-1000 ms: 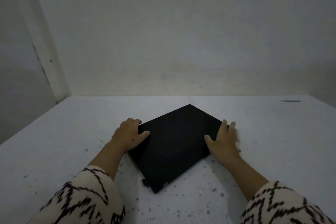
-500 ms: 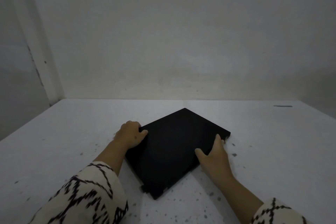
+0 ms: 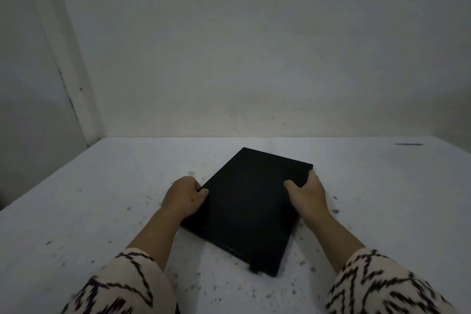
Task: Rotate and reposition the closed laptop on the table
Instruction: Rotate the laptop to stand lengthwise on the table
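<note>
A closed black laptop [image 3: 248, 208] lies flat on the white speckled table [image 3: 102, 211], its long sides running away from me and slightly tilted to the right. My left hand [image 3: 183, 197] grips its left long edge, fingers curled over the rim. My right hand [image 3: 308, 195] clasps the right long edge close to the far right corner, thumb on the lid. A small tab sticks out at the laptop's near edge.
A pale wall rises right behind the table's far edge, and another wall closes the left side. A short dark mark [image 3: 408, 144] lies on the table at the far right. Patterned sleeves cover both forearms at the bottom.
The laptop has turned clockwise from a diamond pose to nearly lengthwise. My right hand slid up its right edge toward the far corner; my left hand stayed on the left edge.
</note>
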`<state>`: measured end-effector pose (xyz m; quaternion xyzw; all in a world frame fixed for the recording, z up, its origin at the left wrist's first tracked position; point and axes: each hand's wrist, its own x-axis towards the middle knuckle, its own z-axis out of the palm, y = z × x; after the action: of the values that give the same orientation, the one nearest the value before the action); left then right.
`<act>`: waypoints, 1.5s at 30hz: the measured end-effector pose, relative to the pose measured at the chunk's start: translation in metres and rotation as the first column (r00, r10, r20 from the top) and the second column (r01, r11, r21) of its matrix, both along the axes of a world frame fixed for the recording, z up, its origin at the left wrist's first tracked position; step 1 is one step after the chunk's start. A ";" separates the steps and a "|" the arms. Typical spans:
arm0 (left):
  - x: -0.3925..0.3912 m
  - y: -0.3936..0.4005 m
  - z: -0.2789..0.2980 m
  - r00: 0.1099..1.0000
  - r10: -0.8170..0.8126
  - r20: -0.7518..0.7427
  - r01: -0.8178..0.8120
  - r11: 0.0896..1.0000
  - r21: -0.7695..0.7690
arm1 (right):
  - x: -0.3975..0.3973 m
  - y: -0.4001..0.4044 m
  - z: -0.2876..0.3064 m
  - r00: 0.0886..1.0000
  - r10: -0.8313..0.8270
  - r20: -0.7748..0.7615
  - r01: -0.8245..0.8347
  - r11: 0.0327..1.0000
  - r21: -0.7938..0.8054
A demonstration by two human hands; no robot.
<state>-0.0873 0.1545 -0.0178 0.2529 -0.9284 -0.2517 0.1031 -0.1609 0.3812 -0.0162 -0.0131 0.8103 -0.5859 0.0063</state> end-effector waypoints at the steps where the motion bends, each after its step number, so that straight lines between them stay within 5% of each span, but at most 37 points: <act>1: 0.002 0.002 -0.001 1.000 0.012 -0.010 -0.012 1.000 0.000 | -0.002 0.000 0.002 1.000 0.002 0.000 -0.002 1.000 0.010; 13: 0.015 0.029 -0.005 0.996 0.084 -0.028 -0.085 0.996 -0.009 | 0.003 0.005 -0.002 0.975 0.222 -0.019 -0.208 0.938 0.278; 18: 0.010 0.029 -0.004 0.992 -0.124 0.031 0.128 0.982 -0.137 | 0.049 0.014 -0.005 0.902 0.432 -0.015 -0.350 0.748 0.564; 23: 0.013 0.026 -0.004 0.948 -0.300 0.104 0.314 0.935 -0.168 | 0.086 0.022 -0.005 0.846 0.527 0.080 -0.433 0.591 0.681; 30: 0.048 0.020 -0.005 0.902 -0.421 0.097 0.418 0.907 0.050 | 0.090 0.026 -0.015 0.841 0.538 0.063 -0.420 0.575 0.702; 45: 0.068 0.053 -0.006 0.915 -0.403 -0.005 0.403 0.913 0.069 | 0.077 0.058 -0.010 0.802 0.596 0.043 -0.443 0.544 0.713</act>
<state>-0.0194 0.2076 -0.0235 0.0607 -0.9519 -0.2980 0.0361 -0.0838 0.4393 -0.0266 -0.3101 0.9227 -0.2053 0.1017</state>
